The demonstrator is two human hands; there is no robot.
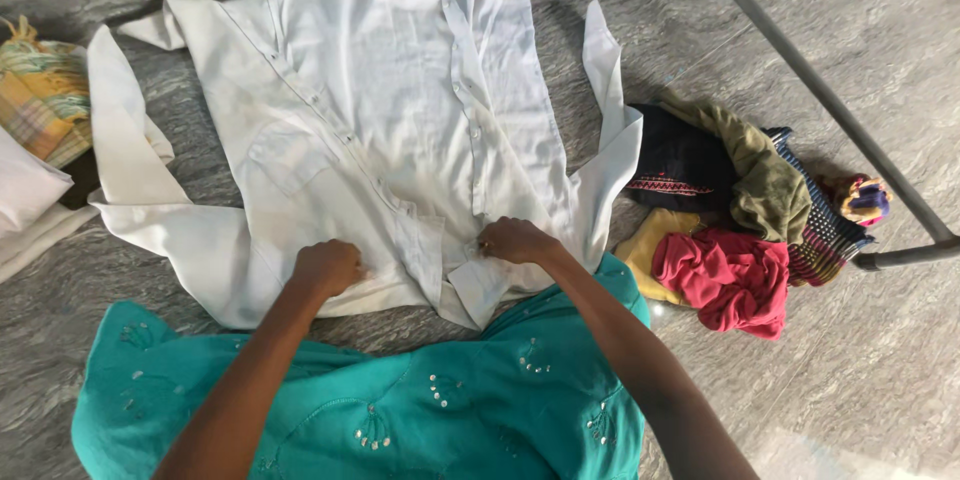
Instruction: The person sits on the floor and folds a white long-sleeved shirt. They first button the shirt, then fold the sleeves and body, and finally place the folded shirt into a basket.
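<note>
**Two hands on a white shirt**

Both hands press a white shirt [380, 130] spread open on the grey floor [880, 360]. Left hand [328, 266], fingers curled, rests on the hem at 7 o'clock; right hand [512, 239] pinches the button strip at 5 o'clock. A clothes pile [740, 230] lies at 3 o'clock of the shirt.

No packages, labels, signs or screens show anywhere in the frame. Only cloth lies on the grey floor, from the upper left of the frame to the right edge, and none carries a visible tag.
</note>
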